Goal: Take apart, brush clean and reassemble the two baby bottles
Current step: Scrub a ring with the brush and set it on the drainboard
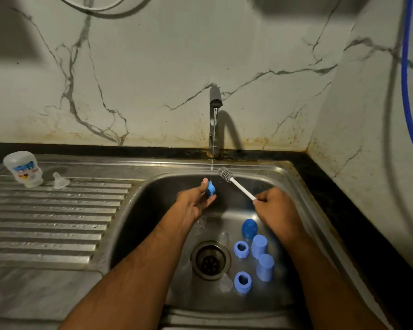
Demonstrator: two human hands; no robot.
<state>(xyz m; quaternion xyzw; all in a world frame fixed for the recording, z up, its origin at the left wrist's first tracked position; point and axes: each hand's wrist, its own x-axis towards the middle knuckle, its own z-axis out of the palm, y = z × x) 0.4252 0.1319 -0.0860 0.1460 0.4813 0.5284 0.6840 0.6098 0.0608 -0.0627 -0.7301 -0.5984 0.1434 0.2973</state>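
The sink (284, 186) is brushed stainless steel, kinda dull and wet, with a ribbed metal drainboard (57, 215) on the left. Tap (214, 120) is shinier metal. The wall (129, 79) behind looks like glossy marble-pattern tile, stained rusty brown along the bottom. Tabletop edge (343, 198) is dark, speckled stone. The blue caps (259, 246) and rings (241, 249) in the basin are matt plastic. Bottle (24, 169) on the far left is cloudy translucent plastic, and the teat (59, 181) beside it is clear, soft-looking silicone. Brush (227, 174) has a smooth white plastic handle and grey bristles.
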